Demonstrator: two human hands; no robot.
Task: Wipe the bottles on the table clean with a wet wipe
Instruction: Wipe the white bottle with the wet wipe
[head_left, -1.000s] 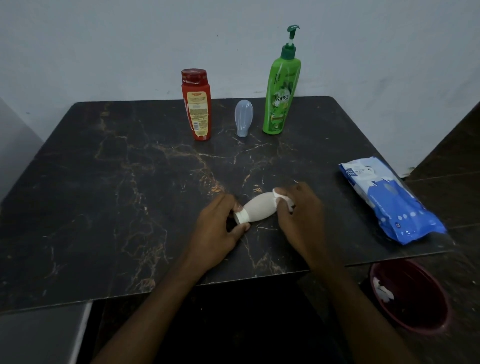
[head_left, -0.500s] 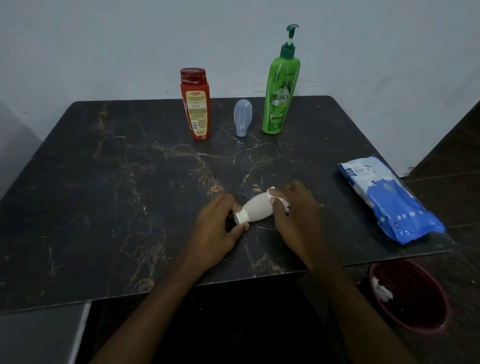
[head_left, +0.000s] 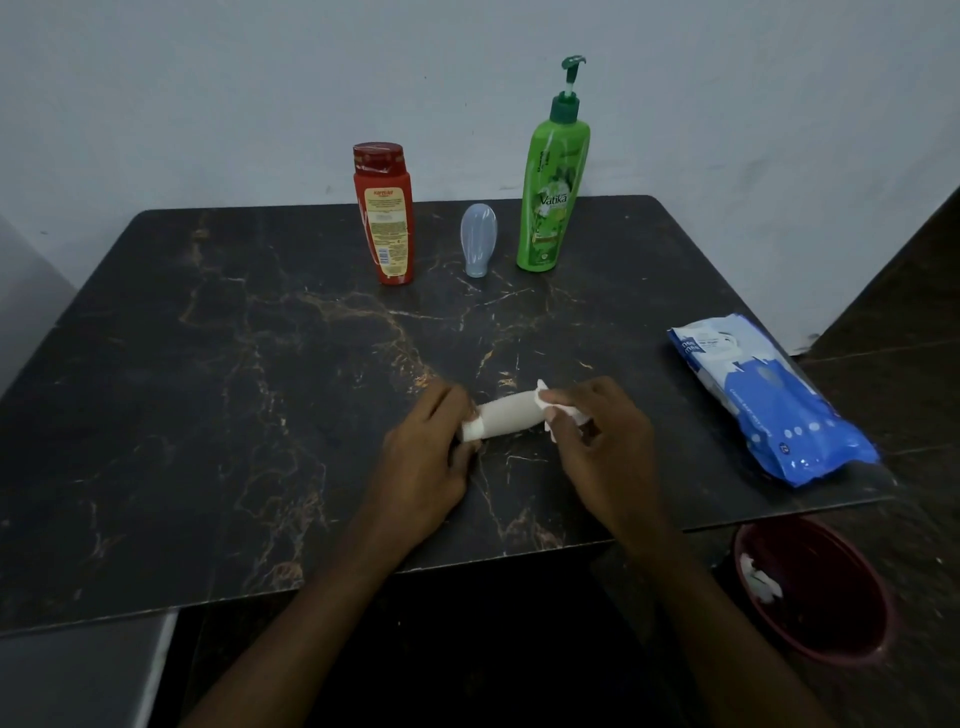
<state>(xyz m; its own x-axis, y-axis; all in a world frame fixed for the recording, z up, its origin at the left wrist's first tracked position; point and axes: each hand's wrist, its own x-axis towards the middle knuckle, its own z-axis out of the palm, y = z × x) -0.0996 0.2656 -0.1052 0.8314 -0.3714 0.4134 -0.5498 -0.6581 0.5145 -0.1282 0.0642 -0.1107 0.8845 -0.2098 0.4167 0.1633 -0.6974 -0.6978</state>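
Down near the front edge of the dark marble table (head_left: 208, 395), both forearms reach in from the bottom of the view and meet at a small white bottle (head_left: 506, 417) lying on its side, its cap end pointing left and its body angled up toward the right. The left hand (head_left: 423, 467) rests palm down with its wrist low, its fingers curled around the cap end so that the thumb sits under the cap and the fingertips close over it from above. The right hand (head_left: 600, 447) is turned with its back to the camera, the knuckles raised, and its thumb and fingers are pinched on a white wet wipe (head_left: 558, 413), which is pressed against the far end of the bottle; folds of the wipe stick out above and below the fingers. At the back of the table three more containers stand upright in a row, well apart from the hands: a red bottle (head_left: 384, 215) on the left, a small pale blue bottle (head_left: 478, 239) standing on its cap in the middle, and a tall green pump bottle (head_left: 553, 182) on the right. A blue and white wipes packet (head_left: 769, 405) lies flat at the right edge of the table. Below that corner, on the floor, sits a dark red bin (head_left: 841, 639) with crumpled white wipes inside.
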